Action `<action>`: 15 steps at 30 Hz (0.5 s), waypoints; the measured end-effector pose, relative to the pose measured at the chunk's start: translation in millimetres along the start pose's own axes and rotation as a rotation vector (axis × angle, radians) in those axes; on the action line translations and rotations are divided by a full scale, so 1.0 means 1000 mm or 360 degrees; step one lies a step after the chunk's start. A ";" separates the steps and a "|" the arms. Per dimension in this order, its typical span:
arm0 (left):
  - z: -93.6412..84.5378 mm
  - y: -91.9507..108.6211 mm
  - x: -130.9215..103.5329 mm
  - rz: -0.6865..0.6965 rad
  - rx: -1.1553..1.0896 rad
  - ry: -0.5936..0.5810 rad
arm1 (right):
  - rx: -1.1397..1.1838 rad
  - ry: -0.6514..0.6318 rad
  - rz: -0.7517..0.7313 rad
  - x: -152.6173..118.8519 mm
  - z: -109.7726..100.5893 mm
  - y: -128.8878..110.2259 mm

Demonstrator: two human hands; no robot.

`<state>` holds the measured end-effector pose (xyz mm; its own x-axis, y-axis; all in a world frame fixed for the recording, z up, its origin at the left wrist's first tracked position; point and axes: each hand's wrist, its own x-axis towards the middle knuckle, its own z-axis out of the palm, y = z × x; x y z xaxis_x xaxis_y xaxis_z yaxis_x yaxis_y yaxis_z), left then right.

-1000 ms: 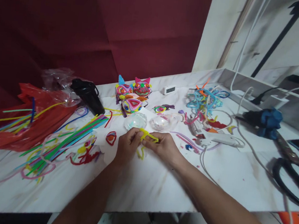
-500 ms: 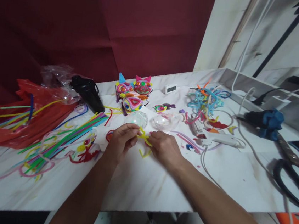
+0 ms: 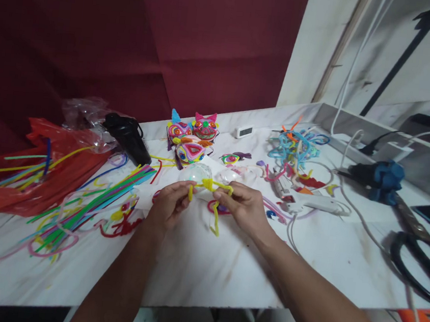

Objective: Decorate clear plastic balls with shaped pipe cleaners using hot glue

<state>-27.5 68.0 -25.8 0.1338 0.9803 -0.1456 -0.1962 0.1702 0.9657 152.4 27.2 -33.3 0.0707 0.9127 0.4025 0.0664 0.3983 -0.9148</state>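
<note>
A yellow pipe cleaner [image 3: 207, 183], wound into a thick knot at its middle, is stretched between my two hands over the white marbled table [image 3: 202, 277]. My left hand [image 3: 170, 202] pinches its left end, and a short piece bends down beside the fingertips. On the right, my right hand [image 3: 241, 205] pinches the other side, with a bent yellow tail hanging below the thumb. Just behind the hands lie two clear plastic domes, the left one [image 3: 197, 171] and the right one [image 3: 236, 174].
Colourful animal-face ornaments [image 3: 193, 151] stand behind. Left are a pipe cleaner bundle [image 3: 91, 204], a black bottle [image 3: 129, 136] and a red bag [image 3: 43, 184]. At right lie a white glue gun [image 3: 318, 202], blue pipe cleaner tangle [image 3: 297, 146] and cables [image 3: 370, 223].
My hands have moved slightly apart, showing more of the yellow pipe cleaner and its knot. The hanging yellow tail has shifted a little to the right and down.
</note>
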 end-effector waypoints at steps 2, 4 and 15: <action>-0.001 -0.002 0.000 0.0015 0.0129 -0.0033 | 0.0249 0.0071 0.0288 0.003 -0.001 0.000; 0.000 -0.004 -0.002 0.0081 0.0309 -0.0113 | 0.0458 0.0099 0.0448 0.004 -0.003 0.002; 0.003 0.003 -0.018 -0.0131 0.0189 -0.0613 | 0.0011 0.0037 0.0300 0.004 -0.002 0.015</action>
<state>-27.8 50.7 -19.4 0.5025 0.8508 -0.1539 -0.0592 0.2114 0.9756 155.7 37.1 -45.4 0.1041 0.9689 0.2245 0.0429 0.2211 -0.9743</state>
